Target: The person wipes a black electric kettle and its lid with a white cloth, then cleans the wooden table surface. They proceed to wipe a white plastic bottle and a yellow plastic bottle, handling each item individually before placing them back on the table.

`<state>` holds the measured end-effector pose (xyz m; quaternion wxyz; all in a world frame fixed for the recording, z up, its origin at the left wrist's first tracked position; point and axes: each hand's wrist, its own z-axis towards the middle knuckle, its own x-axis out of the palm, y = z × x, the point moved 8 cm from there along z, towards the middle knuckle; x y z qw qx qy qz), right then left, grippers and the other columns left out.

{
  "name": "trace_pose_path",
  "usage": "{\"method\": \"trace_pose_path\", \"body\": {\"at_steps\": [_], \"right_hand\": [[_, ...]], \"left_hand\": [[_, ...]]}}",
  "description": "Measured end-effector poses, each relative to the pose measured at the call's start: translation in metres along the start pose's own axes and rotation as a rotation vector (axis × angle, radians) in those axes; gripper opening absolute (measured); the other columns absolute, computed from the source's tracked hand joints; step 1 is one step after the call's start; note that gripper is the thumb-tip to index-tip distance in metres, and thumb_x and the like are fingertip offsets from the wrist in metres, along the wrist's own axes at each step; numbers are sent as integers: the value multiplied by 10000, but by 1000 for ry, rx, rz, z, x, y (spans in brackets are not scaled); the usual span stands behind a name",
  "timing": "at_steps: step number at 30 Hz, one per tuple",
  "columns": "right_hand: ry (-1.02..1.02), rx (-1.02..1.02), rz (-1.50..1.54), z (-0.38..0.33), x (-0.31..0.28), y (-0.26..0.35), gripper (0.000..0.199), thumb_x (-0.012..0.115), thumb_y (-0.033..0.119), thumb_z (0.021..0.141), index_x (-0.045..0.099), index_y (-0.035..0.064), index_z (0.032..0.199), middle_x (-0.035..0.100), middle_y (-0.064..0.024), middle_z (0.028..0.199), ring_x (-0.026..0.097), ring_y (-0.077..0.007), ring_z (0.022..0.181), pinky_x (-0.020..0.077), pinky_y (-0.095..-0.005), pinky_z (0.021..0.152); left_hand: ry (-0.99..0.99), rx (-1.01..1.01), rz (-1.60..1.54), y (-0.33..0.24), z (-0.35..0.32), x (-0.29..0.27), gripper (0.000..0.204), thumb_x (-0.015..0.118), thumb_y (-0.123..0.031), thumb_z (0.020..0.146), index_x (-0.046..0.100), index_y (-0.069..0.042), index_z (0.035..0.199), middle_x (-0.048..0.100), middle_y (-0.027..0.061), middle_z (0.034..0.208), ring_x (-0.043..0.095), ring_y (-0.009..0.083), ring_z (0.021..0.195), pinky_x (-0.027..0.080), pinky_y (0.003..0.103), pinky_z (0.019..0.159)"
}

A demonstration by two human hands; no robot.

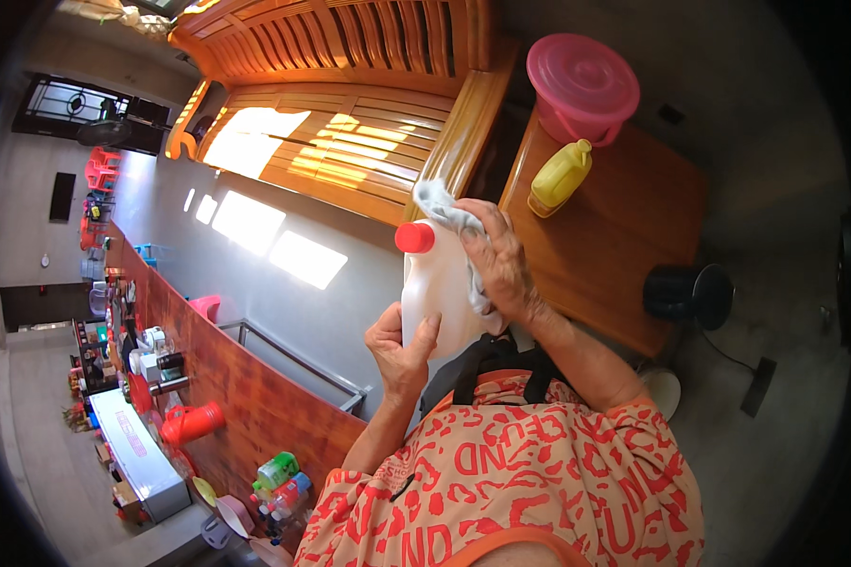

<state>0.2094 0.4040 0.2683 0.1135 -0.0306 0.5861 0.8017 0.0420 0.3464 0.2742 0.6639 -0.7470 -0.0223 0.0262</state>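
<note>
My left hand (402, 345) grips the lower side of a white plastic bottle (437, 293) with a red cap (414, 237), held up in front of my chest. My right hand (501, 265) presses a grey-white cloth (444, 210) against the bottle's upper side, with the cloth bunched near the cap and trailing down under my palm.
A wooden side table (624, 236) carries a yellow bottle (560, 177) and a pink lidded bucket (582, 87). A wooden slatted bench (350, 132) lies beyond. A black stool (690, 295) stands by the table. A wooden counter (246, 387) with bottles and a red jug (191, 422) runs along the left.
</note>
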Motion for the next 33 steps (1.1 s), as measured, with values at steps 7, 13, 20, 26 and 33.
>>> {"method": "trace_pose_path", "body": {"at_steps": [7,13,20,26,33], "right_hand": [[630,174,379,37,7,4,334,506,278,883,618,15,1055,624,-85,934,572,-146,873,440,-263,789],[780,460,343,9,22,-47,389,487,311,876,640,2,1055,647,-105,949,577,-169,912,440,-291,838],[474,855,931,-64,7,-148,414,405,308,933,620,5,1115,662,-130,1037,631,-210,951,489,-323,862],[-20,927,1446,-90,-9,-152,471,332,376,973,581,27,1168,653,-133,1101,629,-251,1009,498,-384,907],[-356,822,1474,-137,-37,-199,551,346,445,974,490,27,1301,575,-128,1258,539,-236,1163,413,-357,1016]], "left_hand": [[196,205,220,-6,-5,-5,132,680,23,593,554,-15,614,482,34,562,404,138,552,305,278,525],[308,341,175,-28,-11,-9,142,686,-17,579,562,5,644,473,26,568,386,139,563,278,285,524],[269,163,-53,-13,-11,-14,123,672,-16,639,550,1,651,489,27,597,421,129,593,328,268,559],[232,63,-58,-8,-8,11,84,646,-37,727,585,21,728,565,27,736,471,88,665,371,243,620],[271,22,18,6,-8,72,120,627,-61,759,623,40,825,595,38,792,510,94,702,405,250,658]]}}
